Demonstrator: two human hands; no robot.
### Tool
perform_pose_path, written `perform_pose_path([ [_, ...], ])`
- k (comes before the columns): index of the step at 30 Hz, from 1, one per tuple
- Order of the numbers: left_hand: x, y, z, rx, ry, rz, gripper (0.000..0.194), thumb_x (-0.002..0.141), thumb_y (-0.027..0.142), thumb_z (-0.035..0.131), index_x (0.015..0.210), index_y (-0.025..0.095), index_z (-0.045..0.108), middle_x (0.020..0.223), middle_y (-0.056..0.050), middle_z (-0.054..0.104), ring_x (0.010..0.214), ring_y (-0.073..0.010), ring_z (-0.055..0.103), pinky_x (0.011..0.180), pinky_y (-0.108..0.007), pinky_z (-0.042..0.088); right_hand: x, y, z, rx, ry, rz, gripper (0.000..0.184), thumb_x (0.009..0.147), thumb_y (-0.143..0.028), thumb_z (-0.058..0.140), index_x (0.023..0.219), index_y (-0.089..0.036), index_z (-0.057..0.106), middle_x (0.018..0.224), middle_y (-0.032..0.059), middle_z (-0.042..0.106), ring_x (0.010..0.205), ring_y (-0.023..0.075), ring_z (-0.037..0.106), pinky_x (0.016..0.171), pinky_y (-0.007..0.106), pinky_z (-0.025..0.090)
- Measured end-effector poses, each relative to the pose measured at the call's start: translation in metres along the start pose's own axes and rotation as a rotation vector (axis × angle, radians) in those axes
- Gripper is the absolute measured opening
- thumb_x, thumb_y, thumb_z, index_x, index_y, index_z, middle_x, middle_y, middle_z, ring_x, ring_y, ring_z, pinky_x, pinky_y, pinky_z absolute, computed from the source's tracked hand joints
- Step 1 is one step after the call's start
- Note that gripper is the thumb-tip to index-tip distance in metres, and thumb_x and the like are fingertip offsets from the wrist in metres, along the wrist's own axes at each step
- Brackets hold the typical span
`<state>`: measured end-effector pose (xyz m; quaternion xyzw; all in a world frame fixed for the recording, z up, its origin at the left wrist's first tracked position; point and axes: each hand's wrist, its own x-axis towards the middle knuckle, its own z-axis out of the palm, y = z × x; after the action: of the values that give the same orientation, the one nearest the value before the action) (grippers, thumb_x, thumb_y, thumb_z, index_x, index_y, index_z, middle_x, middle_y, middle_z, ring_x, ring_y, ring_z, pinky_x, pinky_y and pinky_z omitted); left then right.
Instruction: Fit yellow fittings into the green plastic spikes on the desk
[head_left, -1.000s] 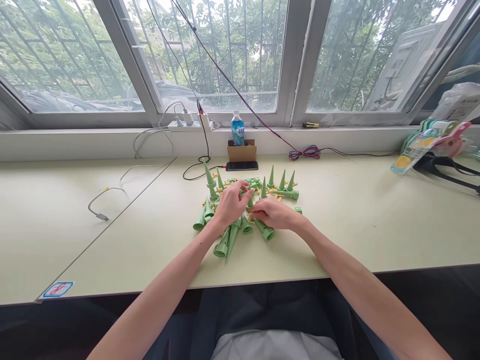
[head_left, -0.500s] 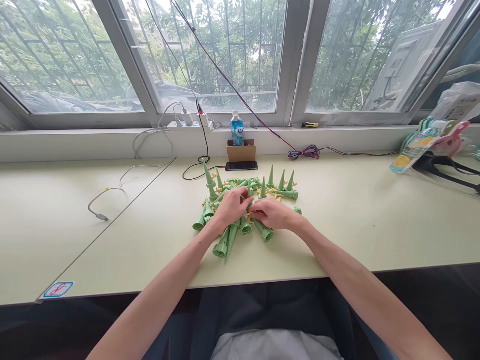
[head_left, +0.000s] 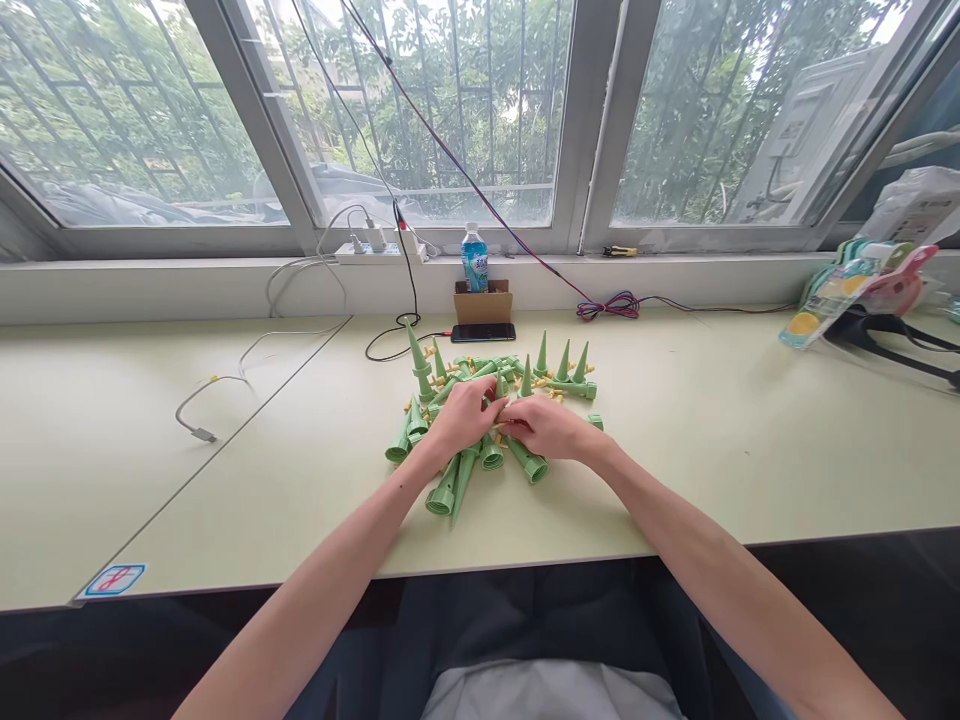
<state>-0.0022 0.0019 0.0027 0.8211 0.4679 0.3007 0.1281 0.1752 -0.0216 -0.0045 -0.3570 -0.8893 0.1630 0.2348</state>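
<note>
My left hand [head_left: 463,410] is closed around a green plastic watering spike [head_left: 500,382], whose tip points up beside the thumb. Against it, my right hand [head_left: 545,425] has its fingertips pinched together low on the same spike; a bit of yellow shows there, but my fingers cover most of it. Around both hands lie several more green spikes, some standing point up like the one [head_left: 541,354] at the back right, others on their sides with threaded open ends toward me, such as the spike [head_left: 442,492] in front. Small yellow valves [head_left: 555,396] are scattered among them.
Behind the pile, a phone [head_left: 483,332] on a cable leans by a cardboard box [head_left: 484,303] with a blue bottle [head_left: 475,260]. A coiled red-black wire [head_left: 611,305] lies right of it. A white cable [head_left: 201,433] is at left, and packaged goods [head_left: 862,290] at far right.
My left hand has lowered slightly and its fingers have closed in around the upright spike, bringing it against my right hand's fingertips. The right hand has hardly moved.
</note>
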Motion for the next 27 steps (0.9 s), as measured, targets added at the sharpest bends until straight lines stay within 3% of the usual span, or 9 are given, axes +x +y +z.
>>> perform_pose_path([
  [7, -0.0008, -0.0001, 0.0017, -0.024, 0.039, 0.015, 0.022, 0.086, 0.029, 0.054, 0.068, 0.02, 0.044, 0.066, 0.0, 0.059, 0.056, -0.0142, 0.047, 0.055, -0.027, 0.037, 0.0011, -0.0016, -0.0013, 0.01, 0.083, -0.005, 0.021, 0.087, -0.009, 0.05, 0.068, -0.017, 0.057, 0.065, -0.0003, 0.054, 0.058, 0.0103, 0.037, 0.059, 0.024, 0.029],
  [14, 0.0007, 0.0041, -0.0016, -0.101, 0.209, 0.009, 0.026, 0.09, 0.032, 0.053, 0.068, 0.02, 0.044, 0.062, 0.001, 0.056, 0.052, -0.012, 0.042, 0.053, -0.025, 0.035, 0.0025, 0.0006, -0.0026, 0.013, 0.271, 0.033, 0.031, 0.094, -0.016, 0.044, 0.064, -0.018, 0.047, 0.061, -0.001, 0.046, 0.059, 0.0118, 0.038, 0.059, 0.025, 0.03],
  [21, 0.0024, 0.0037, -0.0027, -0.149, 0.248, -0.03, 0.025, 0.09, 0.035, 0.054, 0.071, 0.02, 0.049, 0.062, 0.001, 0.058, 0.051, -0.0121, 0.046, 0.053, -0.025, 0.036, 0.0036, 0.0034, -0.0034, 0.039, 0.373, 0.072, 0.02, 0.095, -0.019, 0.045, 0.085, -0.017, 0.062, 0.077, 0.0048, 0.062, 0.07, 0.0155, 0.053, 0.065, 0.027, 0.037],
  [27, 0.0022, 0.0034, -0.0018, -0.152, 0.238, 0.015, 0.023, 0.092, 0.035, 0.051, 0.074, 0.019, 0.051, 0.068, 0.0, 0.061, 0.056, -0.0127, 0.049, 0.056, -0.026, 0.038, 0.0023, 0.0039, -0.0041, 0.066, 0.403, 0.148, 0.013, 0.094, -0.025, 0.049, 0.09, -0.018, 0.059, 0.07, 0.001, 0.059, 0.058, 0.0127, 0.047, 0.06, 0.026, 0.036],
])
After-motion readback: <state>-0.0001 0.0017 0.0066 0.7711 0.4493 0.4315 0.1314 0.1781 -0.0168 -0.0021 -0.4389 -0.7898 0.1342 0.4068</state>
